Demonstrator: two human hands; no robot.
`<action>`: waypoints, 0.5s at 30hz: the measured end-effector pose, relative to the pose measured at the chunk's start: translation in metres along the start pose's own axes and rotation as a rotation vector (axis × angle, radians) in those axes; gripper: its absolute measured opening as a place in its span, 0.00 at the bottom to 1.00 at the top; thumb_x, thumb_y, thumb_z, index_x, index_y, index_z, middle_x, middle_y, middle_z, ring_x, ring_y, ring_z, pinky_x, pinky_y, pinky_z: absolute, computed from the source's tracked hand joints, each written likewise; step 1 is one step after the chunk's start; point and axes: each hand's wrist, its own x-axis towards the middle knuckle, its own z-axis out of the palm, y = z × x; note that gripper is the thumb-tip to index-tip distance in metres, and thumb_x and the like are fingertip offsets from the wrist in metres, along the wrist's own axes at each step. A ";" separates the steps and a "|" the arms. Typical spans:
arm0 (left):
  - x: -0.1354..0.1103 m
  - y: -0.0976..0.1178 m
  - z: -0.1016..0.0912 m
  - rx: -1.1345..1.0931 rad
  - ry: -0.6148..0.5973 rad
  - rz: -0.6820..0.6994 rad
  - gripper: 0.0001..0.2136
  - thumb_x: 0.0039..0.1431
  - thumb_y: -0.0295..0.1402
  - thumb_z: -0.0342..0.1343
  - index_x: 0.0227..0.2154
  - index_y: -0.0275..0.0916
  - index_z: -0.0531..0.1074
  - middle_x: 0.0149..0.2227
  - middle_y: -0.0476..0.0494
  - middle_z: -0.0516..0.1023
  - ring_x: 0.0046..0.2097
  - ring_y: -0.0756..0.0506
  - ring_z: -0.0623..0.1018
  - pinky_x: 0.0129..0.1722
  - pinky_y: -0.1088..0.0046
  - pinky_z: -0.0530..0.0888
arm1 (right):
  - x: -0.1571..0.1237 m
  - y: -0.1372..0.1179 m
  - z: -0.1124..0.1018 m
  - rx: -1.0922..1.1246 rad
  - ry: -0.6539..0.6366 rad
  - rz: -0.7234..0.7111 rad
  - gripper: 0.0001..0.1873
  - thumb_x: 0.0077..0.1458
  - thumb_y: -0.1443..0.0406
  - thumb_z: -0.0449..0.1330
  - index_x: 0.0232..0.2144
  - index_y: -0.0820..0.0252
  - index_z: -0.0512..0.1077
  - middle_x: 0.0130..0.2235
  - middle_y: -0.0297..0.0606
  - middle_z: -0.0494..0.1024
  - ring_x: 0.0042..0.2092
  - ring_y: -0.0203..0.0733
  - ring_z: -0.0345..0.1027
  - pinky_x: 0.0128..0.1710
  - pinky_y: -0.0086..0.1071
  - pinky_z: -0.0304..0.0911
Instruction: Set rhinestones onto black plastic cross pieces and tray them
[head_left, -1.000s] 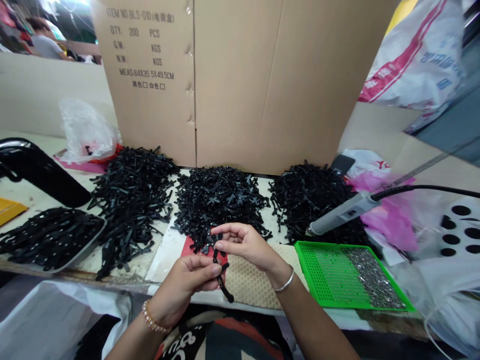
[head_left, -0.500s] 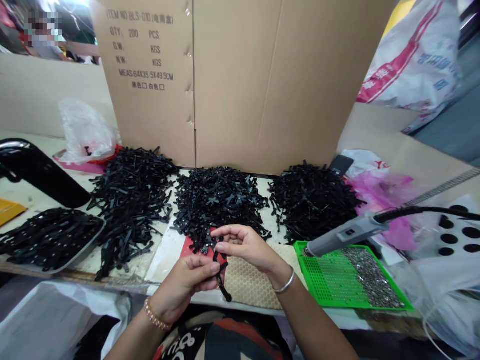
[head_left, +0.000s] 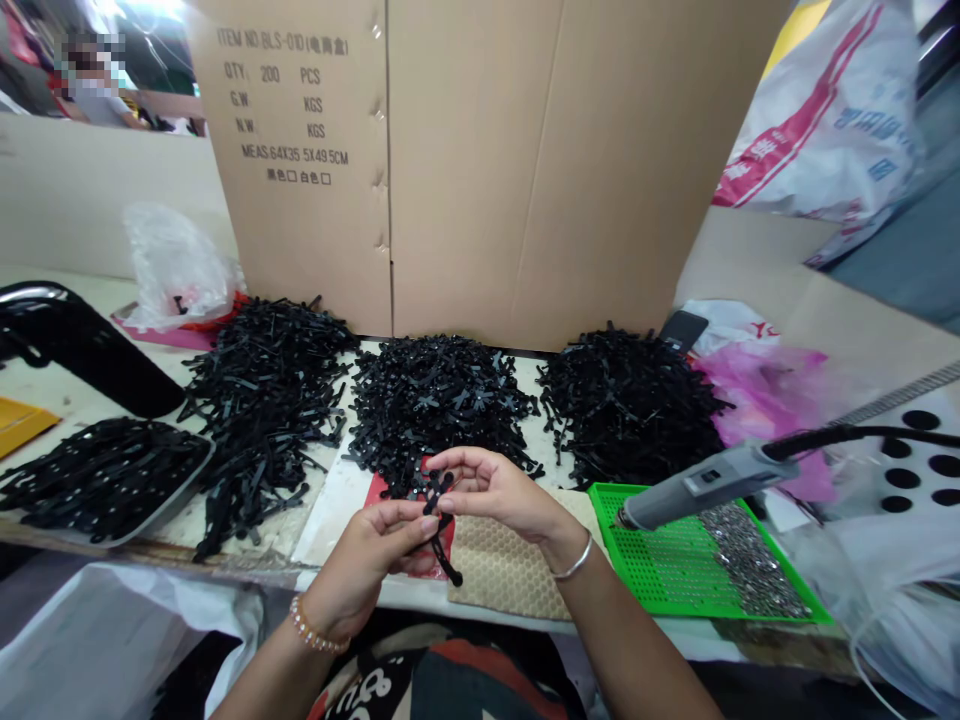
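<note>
My left hand [head_left: 367, 565] pinches a thin black plastic strip [head_left: 448, 563] between thumb and fingers, and its lower end hangs down towards me. Just above it, my right hand [head_left: 499, 497] has its thumb and fingertips closed on a small black branched part [head_left: 439, 488]. The parts touch or overlap between my fingertips; I cannot tell whether they are joined. Beneath my hands lies a red sheet [head_left: 381, 488]. Right behind is the middle pile of black plastic parts [head_left: 450, 395].
More black parts lie in a left pile [head_left: 262, 400], a right pile [head_left: 626, 405] and a clear tray [head_left: 161, 515]. On the right, a grey electric screwdriver [head_left: 697, 483] hangs over a green tray [head_left: 637, 590] of small metal screws. Behind stands a cardboard sheet [head_left: 600, 180].
My hands have lifted the black parts slightly, and the strip's lower end has risen. The electric screwdriver has swung a little to the right.
</note>
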 end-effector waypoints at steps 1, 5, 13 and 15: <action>0.000 0.000 0.001 -0.001 0.004 0.008 0.17 0.38 0.37 0.71 0.30 0.32 0.76 0.29 0.45 0.77 0.28 0.51 0.76 0.30 0.77 0.76 | -0.001 0.000 -0.001 -0.013 -0.007 -0.002 0.31 0.46 0.59 0.66 0.51 0.60 0.65 0.45 0.40 0.70 0.41 0.26 0.67 0.44 0.20 0.65; 0.000 0.000 0.002 0.001 0.036 0.013 0.20 0.36 0.37 0.71 0.32 0.31 0.76 0.30 0.44 0.78 0.27 0.51 0.76 0.29 0.77 0.76 | -0.003 0.000 -0.004 -0.048 -0.004 -0.024 0.30 0.48 0.58 0.65 0.52 0.59 0.64 0.46 0.40 0.69 0.41 0.24 0.67 0.44 0.19 0.65; 0.001 -0.004 0.001 -0.029 0.094 0.039 0.21 0.36 0.37 0.71 0.34 0.31 0.76 0.34 0.42 0.78 0.31 0.51 0.75 0.31 0.77 0.76 | -0.002 0.001 -0.001 -0.045 0.030 -0.043 0.29 0.47 0.60 0.65 0.51 0.62 0.65 0.47 0.41 0.69 0.43 0.25 0.67 0.45 0.18 0.64; 0.002 -0.004 0.001 -0.043 0.101 0.045 0.20 0.37 0.36 0.71 0.34 0.31 0.76 0.35 0.42 0.78 0.32 0.51 0.75 0.32 0.77 0.75 | -0.001 0.001 0.000 -0.035 0.046 -0.047 0.29 0.47 0.60 0.65 0.51 0.62 0.65 0.46 0.41 0.69 0.43 0.26 0.67 0.45 0.18 0.64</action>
